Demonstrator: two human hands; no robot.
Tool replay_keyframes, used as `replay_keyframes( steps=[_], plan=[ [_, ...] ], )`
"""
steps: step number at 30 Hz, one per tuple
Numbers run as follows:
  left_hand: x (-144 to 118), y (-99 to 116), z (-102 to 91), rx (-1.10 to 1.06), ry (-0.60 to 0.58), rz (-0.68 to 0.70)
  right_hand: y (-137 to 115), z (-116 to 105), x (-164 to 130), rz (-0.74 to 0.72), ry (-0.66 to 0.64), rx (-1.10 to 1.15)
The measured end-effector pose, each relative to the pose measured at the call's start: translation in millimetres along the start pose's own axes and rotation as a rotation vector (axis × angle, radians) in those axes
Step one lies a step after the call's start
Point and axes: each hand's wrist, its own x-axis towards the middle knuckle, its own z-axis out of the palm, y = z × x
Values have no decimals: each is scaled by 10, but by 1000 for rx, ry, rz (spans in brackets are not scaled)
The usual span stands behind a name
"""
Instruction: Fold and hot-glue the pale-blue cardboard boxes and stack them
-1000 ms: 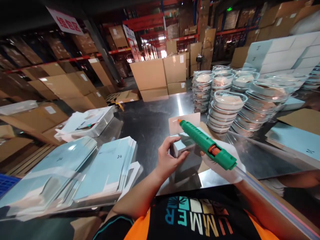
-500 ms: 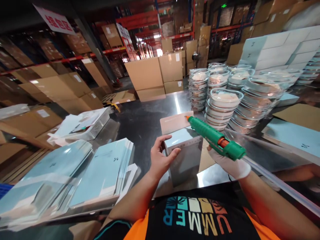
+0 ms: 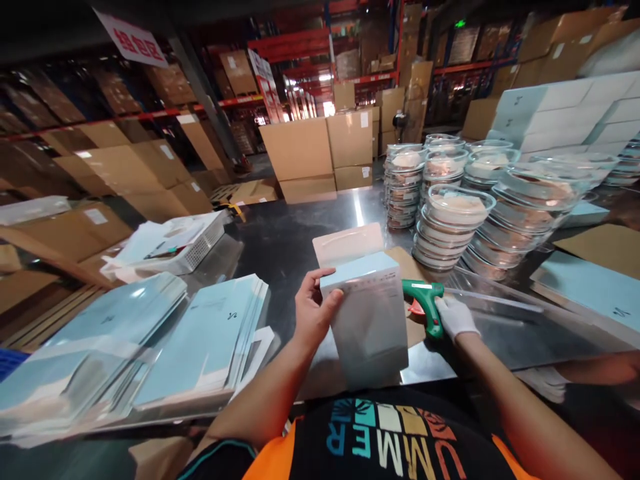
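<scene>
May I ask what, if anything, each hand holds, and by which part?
The left hand holds the box by its upper left corner. The right hand is at the glue gun; its grip is unclear.

I count two hands of the wearer, the left hand and the right hand, and one hand of a co-worker. There is one box between the wearer's hands, one glue gun, one basket and one sign. Blue cartons make two stacks at the left. Of bowls, at least five stacks can be seen; some hide others.
</scene>
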Motion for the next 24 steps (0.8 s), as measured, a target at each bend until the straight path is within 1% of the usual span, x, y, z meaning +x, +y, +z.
replay_keyframes(
  steps=[2,3,4,5,7,8,9,11,12,14,16,18,21,23,24],
  plan=[
    [11,-20,22,-10,-42,2,-35,-3,-29,-103,69,-49],
    [9,-33,42,-14,-68,4,-91,15,-71,-175,62,-31],
    [3,-48,67,-14,-95,9,-170,46,-129,-268,23,7],
    [-8,-65,96,-8,-121,21,-265,86,-199,-365,-48,60],
    [-39,-101,155,21,-164,58,-486,171,-357,-530,-241,133],
    [-56,-118,178,37,-177,78,-595,207,-435,-576,-323,117],
    [-71,-136,194,49,-185,97,-694,234,-506,-601,-374,63],
    [-90,-168,196,67,-206,114,-837,263,-613,-629,-412,-70],
    [-95,-183,184,73,-222,114,-874,268,-646,-640,-400,-107],
    [-98,-214,147,89,-263,113,-883,264,-671,-660,-368,-99],
    [-96,-251,115,97,-275,146,-830,243,-649,-700,-374,-45],
    [-89,-290,102,82,-246,212,-753,198,-605,-761,-424,-26],
    [-63,-325,98,10,-196,293,-659,102,-566,-852,-483,-95],
    [-33,-302,79,17,-218,327,-633,45,-587,-915,-519,-133],
    [-16,-274,62,54,-262,342,-632,26,-609,-944,-546,-141]
  ],
)
